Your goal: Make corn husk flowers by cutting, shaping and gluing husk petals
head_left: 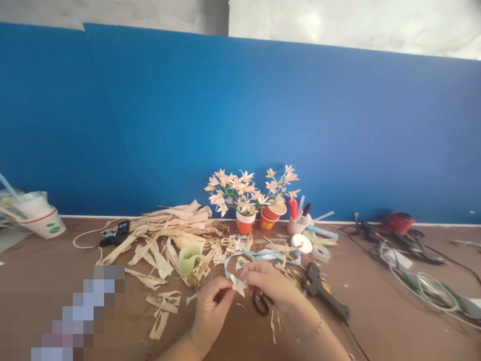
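Between my hands is a small pale flower with pointed petals that look like dried corn husk. My left hand pinches it from the left. The fingers of my right hand are closed at its upper right side; their tips are partly hidden. A light blue ribbon lies just behind the hands, with one end curving down near the flower. Under my right hand shows the black handle of scissors. A dark glue gun lies right of that hand.
Dried husks are heaped at the left, near a green ribbon roll. Husk flowers stand in a red cup and another red cup. A white tape roll lies nearby. Tangled cables cover the right side.
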Demonstrator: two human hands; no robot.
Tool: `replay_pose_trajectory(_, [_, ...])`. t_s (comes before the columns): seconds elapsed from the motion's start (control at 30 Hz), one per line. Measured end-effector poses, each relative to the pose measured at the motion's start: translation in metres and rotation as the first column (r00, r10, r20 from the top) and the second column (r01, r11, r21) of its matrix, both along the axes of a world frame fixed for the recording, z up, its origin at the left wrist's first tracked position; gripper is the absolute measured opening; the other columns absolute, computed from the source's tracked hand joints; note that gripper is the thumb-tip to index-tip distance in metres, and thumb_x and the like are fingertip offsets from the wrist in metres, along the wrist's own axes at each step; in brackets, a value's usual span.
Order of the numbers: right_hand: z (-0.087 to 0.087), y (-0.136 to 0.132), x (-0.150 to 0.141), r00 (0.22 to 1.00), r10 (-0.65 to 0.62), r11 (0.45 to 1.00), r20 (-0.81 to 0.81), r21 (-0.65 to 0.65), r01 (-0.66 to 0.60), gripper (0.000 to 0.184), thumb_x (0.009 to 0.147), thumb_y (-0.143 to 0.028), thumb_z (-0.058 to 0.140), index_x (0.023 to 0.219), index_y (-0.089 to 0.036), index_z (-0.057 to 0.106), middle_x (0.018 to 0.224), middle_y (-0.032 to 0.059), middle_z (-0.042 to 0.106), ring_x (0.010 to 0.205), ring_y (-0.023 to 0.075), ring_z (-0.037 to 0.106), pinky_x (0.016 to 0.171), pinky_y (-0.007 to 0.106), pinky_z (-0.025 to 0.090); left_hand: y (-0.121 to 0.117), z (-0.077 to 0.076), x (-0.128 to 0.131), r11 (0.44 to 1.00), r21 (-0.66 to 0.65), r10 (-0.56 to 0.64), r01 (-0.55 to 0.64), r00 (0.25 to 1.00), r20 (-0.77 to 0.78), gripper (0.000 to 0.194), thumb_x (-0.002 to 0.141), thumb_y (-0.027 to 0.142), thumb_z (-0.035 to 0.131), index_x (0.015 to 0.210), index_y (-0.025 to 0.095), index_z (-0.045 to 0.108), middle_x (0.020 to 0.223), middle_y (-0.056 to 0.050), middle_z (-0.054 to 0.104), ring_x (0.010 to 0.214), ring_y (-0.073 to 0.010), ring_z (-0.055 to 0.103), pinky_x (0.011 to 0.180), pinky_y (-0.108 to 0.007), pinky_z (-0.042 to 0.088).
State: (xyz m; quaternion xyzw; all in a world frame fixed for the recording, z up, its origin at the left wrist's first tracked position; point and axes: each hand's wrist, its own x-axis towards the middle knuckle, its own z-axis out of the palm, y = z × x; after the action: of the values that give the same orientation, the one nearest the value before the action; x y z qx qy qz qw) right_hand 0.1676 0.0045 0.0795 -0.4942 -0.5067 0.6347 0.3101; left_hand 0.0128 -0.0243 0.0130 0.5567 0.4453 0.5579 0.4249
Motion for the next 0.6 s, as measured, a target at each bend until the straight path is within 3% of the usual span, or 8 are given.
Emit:
replay_pose_trajectory(0.23, [-0.001, 0.001, 0.004, 0.995, 0.093, 0.995, -0.02, -0.028, -0.093, 0.013, 0.064, -0.023, 0.056, 0.061, -0.013, 0.063, 0.048, -0.0029, 0.055, 0.045, 0.0065, 0.044, 0.044, 0.018, 0.025, -0.001, 0.0, -0.001, 0.999, 0.018, -0.051, 0.051, 0.999, -0.016, 0.009, 0.073, 0.023, 0.065, 0.068, 0.024, 0.072, 0.066, -0.004, 0.065, 0.063, -0.0192, 0.055, 0.064, -0.027, 0.043])
replay_pose_trajectory(0.33, [-0.001, 0.001, 0.003, 0.995, 0.096, 0.995, -0.014, 0.028, -0.096, 0.015, 0.067, -0.028, 0.063, 0.064, -0.013, 0.064, 0.053, -0.0028, 0.056, 0.049, 0.0069, 0.044, 0.048, 0.019, 0.028, -0.001, -0.001, -0.001, 0.998, 0.02, -0.06, 0.061, 0.998, -0.032, 0.008, 0.072, 0.022, 0.065, 0.067, 0.024, 0.072, 0.066, -0.004, 0.066, 0.063, -0.0191, 0.055, 0.063, -0.027, 0.042])
replay_pose_trajectory(0.47, [0.005, -0.002, 0.003, 0.997, 0.082, 0.989, -0.004, 0.126, -0.081, 0.021, 0.069, -0.035, 0.067, 0.069, -0.014, 0.064, 0.061, -0.0018, 0.059, 0.056, 0.0087, 0.047, 0.055, 0.021, 0.035, -0.001, -0.001, 0.0, 0.997, 0.073, -0.028, 0.033, 0.997, -0.07, 0.011, 0.073, 0.02, 0.064, 0.067, 0.023, 0.071, 0.064, -0.003, 0.065, 0.061, -0.0183, 0.056, 0.061, -0.025, 0.042])
replay_pose_trajectory(0.6, [0.013, -0.003, 0.007, 0.99, 0.1, 0.992, 0.101, 0.071, -0.108, 0.017, 0.073, -0.029, 0.059, 0.065, -0.015, 0.062, 0.057, -0.0015, 0.059, 0.053, 0.009, 0.049, 0.052, 0.02, 0.036, 0.0, -0.001, -0.001, 0.99, 0.14, 0.013, 0.001, 0.995, -0.102, 0.012, 0.076, 0.018, 0.06, 0.07, 0.022, 0.07, 0.062, -0.002, 0.064, 0.061, -0.0171, 0.057, 0.061, -0.024, 0.043])
